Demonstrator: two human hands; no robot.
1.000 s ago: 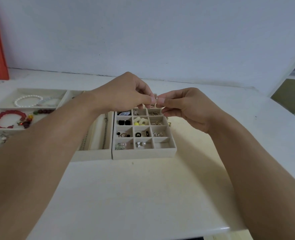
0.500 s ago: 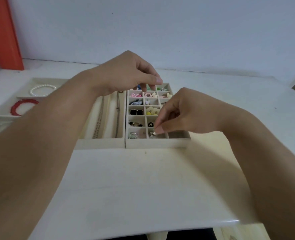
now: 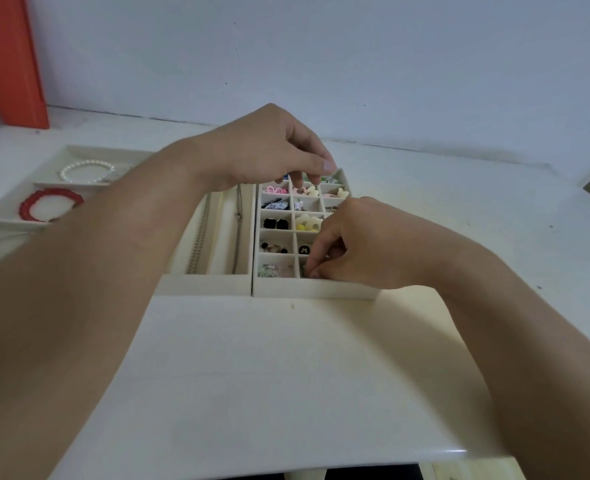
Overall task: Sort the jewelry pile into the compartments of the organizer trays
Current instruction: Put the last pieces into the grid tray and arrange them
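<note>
A cream grid tray (image 3: 316, 293) holds small earrings in its cells: black studs (image 3: 274, 223), yellow pieces (image 3: 308, 221), pink ones (image 3: 274, 190). My right hand (image 3: 362, 242) reaches into the front middle cell. Its fingertips pinch a small dark piece (image 3: 305, 271) low in that cell. My left hand (image 3: 269, 150) hovers over the tray's far rows with thumb and fingers drawn together, pointing down. Whether it holds anything is hidden. The front right cell is covered by my right hand.
Left of the grid tray sits a long tray (image 3: 203, 289) with chain necklaces (image 3: 200, 244). Further left, a wide tray (image 3: 12, 223) holds a pearl bracelet (image 3: 85, 169) and a red bead bracelet (image 3: 49, 206). An orange panel (image 3: 9, 64) stands at the back left.
My hands were joined above the tray on one small piece. They have parted. The right hand has dropped into the front middle cell; the left stays over the far rows.
</note>
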